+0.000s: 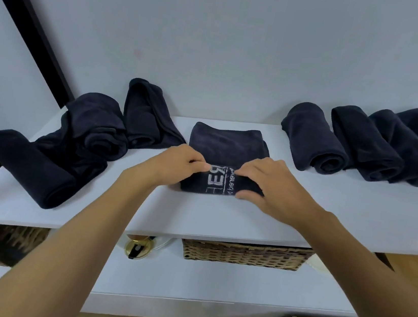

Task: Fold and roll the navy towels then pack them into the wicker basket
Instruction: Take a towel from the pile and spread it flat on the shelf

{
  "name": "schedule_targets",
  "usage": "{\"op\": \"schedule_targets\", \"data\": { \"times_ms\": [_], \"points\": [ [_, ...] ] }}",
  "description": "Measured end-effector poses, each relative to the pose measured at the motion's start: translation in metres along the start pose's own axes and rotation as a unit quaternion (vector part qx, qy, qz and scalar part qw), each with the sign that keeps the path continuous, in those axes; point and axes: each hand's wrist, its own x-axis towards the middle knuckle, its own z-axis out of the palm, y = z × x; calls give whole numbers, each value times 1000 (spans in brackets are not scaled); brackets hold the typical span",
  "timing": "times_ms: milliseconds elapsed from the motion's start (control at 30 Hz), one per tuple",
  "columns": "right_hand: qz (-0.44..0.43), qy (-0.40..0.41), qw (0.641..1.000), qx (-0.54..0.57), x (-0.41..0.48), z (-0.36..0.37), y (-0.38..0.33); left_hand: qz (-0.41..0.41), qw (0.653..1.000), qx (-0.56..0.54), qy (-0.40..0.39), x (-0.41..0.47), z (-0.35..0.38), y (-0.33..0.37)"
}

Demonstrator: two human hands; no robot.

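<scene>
Rolling is about half done by the look of it, so here's what I'd watch. Nearest, the wicker basket [243,254] sits tucked under the desk [194,217] top, so packing likely means dragging it out first. On the desk, the left hand [177,165] and right hand [265,184] both have fingers curled over the rolled part of the printed towel [228,142], gripping it. If one side gets wound tighter, I reckon the roll goes cone-shaped, or it springs open once released. Its flat tail reaches almost to the wall [242,56], so not much room at the far end. Sideways is tight too: finished rolls [313,143] lined up on the right, a messy pile [95,127] on the left, and one roll [28,169] lying close to the near edge, where an elbow could knock it off.
</scene>
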Motion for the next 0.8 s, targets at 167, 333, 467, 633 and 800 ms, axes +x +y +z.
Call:
{"op": "schedule_targets", "data": {
  "times_ms": [167, 333, 467, 633, 800],
  "points": [
    [49, -56, 995, 63, 26, -11, 10, 149, 933, 193, 266, -23, 20, 7],
    [93, -86, 986, 113, 44, -14, 18, 173, 911, 291, 234, -18, 38, -1],
    [46, 32, 998, 3, 38, -4, 8, 116, 966, 178, 150, -1, 16, 5],
    [12, 30, 999, -8, 32, 6, 12, 60, 995, 78, 15, 23, -15, 7],
    [94, -76, 982, 142, 69, -13, 30, 46, 993, 94, 62, 34, -15, 5]
  ]
}}
